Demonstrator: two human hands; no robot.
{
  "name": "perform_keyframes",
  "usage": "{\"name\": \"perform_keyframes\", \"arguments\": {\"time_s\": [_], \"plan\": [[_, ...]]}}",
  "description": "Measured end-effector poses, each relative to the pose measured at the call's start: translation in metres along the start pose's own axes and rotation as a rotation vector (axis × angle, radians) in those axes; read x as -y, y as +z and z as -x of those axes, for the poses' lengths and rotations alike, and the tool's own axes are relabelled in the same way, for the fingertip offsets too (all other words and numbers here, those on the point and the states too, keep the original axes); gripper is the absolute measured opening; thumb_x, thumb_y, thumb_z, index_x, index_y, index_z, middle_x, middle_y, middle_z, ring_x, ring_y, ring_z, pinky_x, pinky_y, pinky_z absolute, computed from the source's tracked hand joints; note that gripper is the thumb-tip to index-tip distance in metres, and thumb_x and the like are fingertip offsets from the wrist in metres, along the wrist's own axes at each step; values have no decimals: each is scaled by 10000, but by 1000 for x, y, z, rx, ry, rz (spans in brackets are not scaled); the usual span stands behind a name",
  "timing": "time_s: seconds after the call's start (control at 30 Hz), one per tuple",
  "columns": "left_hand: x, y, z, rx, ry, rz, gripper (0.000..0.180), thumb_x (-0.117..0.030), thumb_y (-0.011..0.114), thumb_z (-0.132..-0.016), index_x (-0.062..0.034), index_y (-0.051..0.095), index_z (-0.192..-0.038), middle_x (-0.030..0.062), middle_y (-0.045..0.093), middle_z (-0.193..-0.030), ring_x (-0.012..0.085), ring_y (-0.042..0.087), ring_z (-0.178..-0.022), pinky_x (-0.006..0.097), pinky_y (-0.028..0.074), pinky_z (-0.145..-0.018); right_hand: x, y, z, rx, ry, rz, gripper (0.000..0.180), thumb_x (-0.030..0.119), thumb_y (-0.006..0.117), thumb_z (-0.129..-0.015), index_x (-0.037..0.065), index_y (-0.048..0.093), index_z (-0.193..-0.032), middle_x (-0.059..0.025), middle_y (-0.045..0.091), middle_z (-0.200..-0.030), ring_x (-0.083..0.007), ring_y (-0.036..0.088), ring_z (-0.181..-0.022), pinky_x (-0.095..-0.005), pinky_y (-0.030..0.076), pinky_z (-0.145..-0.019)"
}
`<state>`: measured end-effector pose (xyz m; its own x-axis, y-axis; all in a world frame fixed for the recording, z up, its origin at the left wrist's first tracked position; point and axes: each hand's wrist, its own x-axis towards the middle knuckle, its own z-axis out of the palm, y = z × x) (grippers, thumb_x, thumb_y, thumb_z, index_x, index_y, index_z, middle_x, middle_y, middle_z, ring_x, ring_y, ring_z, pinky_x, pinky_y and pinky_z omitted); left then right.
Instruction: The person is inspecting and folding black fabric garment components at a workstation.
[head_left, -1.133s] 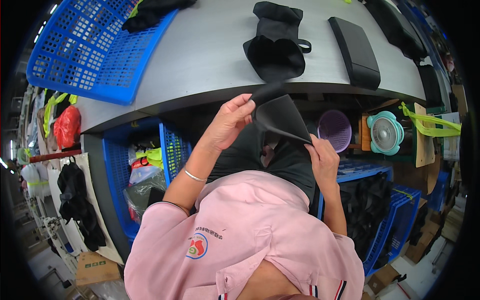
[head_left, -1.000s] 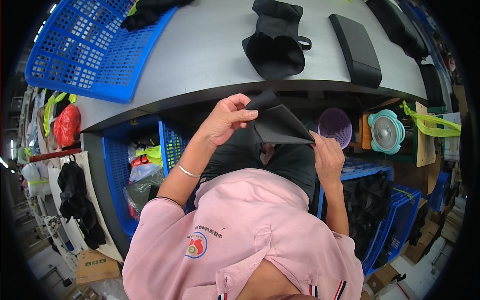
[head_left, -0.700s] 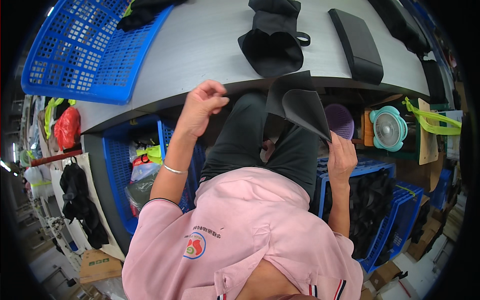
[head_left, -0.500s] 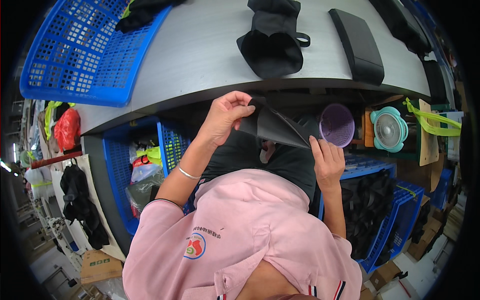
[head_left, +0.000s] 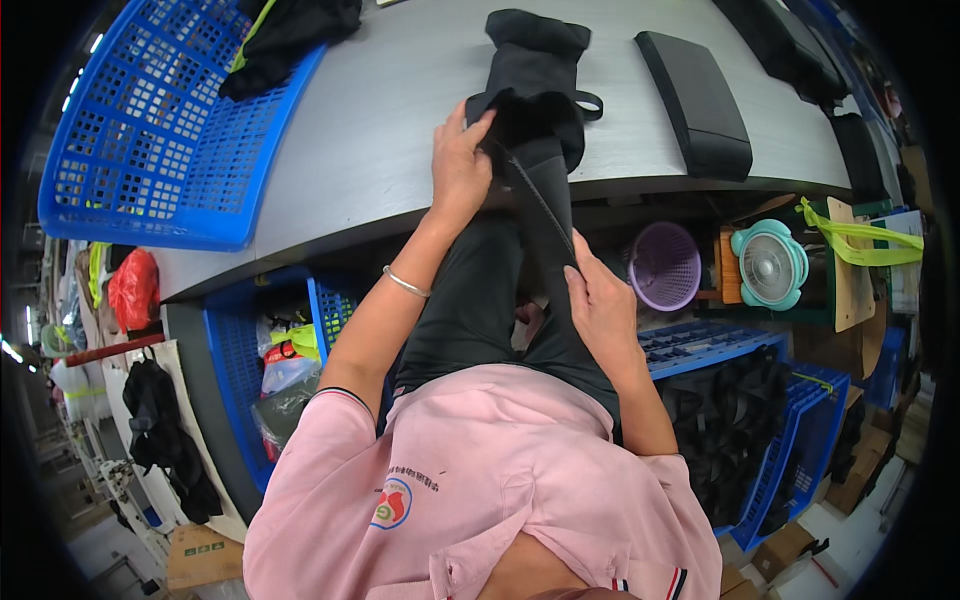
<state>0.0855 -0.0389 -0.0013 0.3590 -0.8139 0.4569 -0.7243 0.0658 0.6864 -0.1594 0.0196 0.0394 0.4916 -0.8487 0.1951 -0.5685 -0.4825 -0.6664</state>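
A black fabric pouch (head_left: 533, 72) with a small side loop lies on the table, its mouth toward me. My left hand (head_left: 462, 170) is closed at the left edge of that mouth, thumb and fingers pinching the dark cloth. From the mouth a flat, stiff-looking black panel (head_left: 548, 205) slants down past the table edge, its far end within the opening. My right hand (head_left: 603, 305) grips the panel's near right edge, thumb on top. How deep the panel sits in the pouch is hidden by the dark cloth.
On the table, a flat black padded piece (head_left: 695, 105) lies to the right and a blue basket (head_left: 150, 225) at the left holds black cloth. Below the edge are a purple basket (head_left: 665, 268), a teal fan (head_left: 770, 262) and blue crates (head_left: 790, 450) with black items.
Both hands have moved: the left went up to the pouch's mouth, the right came inward. The panel turned from crosswise over my lap to lengthwise, its far end now at the pouch.
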Motion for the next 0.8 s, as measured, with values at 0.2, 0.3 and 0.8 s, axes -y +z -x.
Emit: {"name": "perform_keyframes", "arguments": {"time_s": [0.2, 0.3, 0.8], "plan": [[-60, -10, 3, 210, 289, 175, 316, 116, 527, -697, 46, 657, -977, 140, 526, -1421, 377, 543, -1154, 386, 455, -980, 14, 4, -43, -2, 47, 173, 356, 75, 596, -898, 3, 598, -1247, -222, 676, -875, -415, 668, -733, -486, 536, -634], [-89, -17, 28, 413, 373, 211, 352, 99, 576, -710, 5, 693, -1028, 108, 555, -1396, 308, 567, -1056, 337, 484, -917, -3, 21, -67, -116, -32, 138, 82, 57, 627, -808, -3, 630, -865, -192, 662, -753, -399, 667, -702, -481, 529, -601], [-94, -39, 104, 25, 65, 163, 852, -88, 763, -704, -66, 408, -1478, 177, 305, -1553, 341, 365, -1334, 406, 423, -1018, -20, 33, -42, -241, 465, -1424, 559, 240, 678, -951, 16, 463, -1416, -93, 561, -1342, -209, 587, -1162, -381, 507, -990]]}}
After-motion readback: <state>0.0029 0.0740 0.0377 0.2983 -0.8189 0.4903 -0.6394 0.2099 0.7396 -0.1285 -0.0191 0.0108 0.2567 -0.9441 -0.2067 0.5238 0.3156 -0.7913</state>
